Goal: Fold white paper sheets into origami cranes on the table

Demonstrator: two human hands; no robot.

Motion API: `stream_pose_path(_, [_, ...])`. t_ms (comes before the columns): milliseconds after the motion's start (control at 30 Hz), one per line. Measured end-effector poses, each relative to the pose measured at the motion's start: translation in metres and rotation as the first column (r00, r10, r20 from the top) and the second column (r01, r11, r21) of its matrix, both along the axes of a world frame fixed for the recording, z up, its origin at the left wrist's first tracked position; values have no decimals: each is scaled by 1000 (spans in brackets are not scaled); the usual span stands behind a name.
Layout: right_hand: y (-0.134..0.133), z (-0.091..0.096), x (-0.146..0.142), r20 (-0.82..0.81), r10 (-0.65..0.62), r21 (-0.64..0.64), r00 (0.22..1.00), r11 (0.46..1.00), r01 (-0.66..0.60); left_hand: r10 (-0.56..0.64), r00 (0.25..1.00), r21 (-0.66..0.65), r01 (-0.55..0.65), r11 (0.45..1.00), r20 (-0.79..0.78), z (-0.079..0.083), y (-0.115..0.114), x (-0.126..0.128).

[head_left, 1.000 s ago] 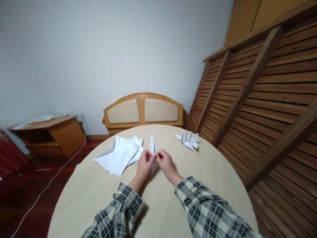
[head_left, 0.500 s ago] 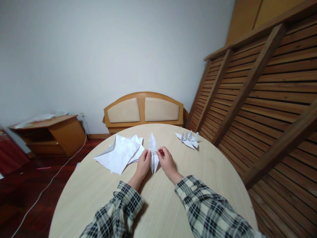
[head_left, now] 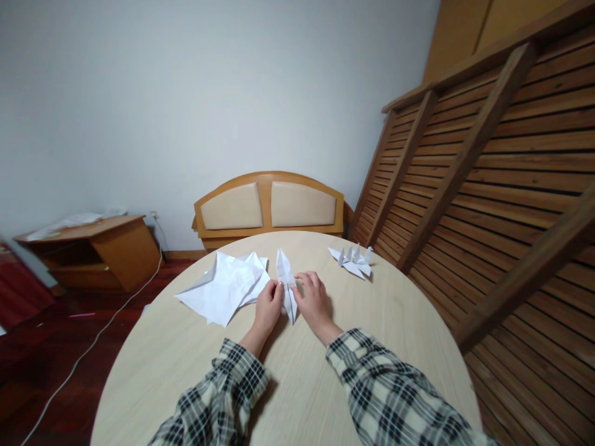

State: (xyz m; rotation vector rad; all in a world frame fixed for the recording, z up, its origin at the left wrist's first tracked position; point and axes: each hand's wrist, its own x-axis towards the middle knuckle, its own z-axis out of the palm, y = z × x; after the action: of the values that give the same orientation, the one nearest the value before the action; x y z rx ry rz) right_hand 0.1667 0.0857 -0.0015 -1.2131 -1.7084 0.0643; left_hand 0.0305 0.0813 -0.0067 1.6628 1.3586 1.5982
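A narrow, pointed white folded paper piece (head_left: 285, 282) lies on the round light-wood table (head_left: 186, 371), between my two hands. My left hand (head_left: 267, 310) has its fingers curled and pinches the paper's left edge. My right hand (head_left: 312, 301) rests on the paper's right side, fingers partly stretched and pressing it down. Both sleeves are black-and-white plaid.
A loose stack of creased white sheets (head_left: 223, 288) lies left of my hands. Several finished white paper cranes (head_left: 353, 259) sit at the far right of the table. Beyond it stand a padded wooden headboard (head_left: 269, 207), a slatted wooden frame (head_left: 488, 186) and a low cabinet (head_left: 93, 251).
The folded paper, held upright off the table a second ago, has come down flat onto it. My right fingers have spread over it; my left hand keeps its pinch.
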Motion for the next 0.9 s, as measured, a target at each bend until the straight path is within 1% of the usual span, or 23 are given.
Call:
stream_pose_path(100, [-1, 1, 0, 78, -42, -4, 996, 999, 42, 9, 1000, 11, -9, 1000, -14, 0, 0, 0])
stream_pose_path(200, [-1, 1, 0, 94, -55, -15, 994, 998, 57, 13, 1000, 15, -13, 1000, -24, -1, 0, 0])
stream_pose_path(467, [0, -1, 0, 63, -73, -11, 995, 997, 74, -6, 992, 21, 9, 1000, -130, -1, -3, 1])
stream_pose_path(633, [1, -3, 0, 50, -85, -4, 995, 996, 85, -18, 987, 17, 21, 1000, -160, 0, -5, 2])
stream_pose_path(767, [1, -2, 0, 39, -86, 0, 996, 996, 86, -2, 984, 13, 5, 1000, -180, -1, -5, 1])
stream_pose_path(900, [2, -2, 0, 16, -75, -29, 997, 997, 75, 31, 983, 22, -28, 999, -178, -1, -4, 0])
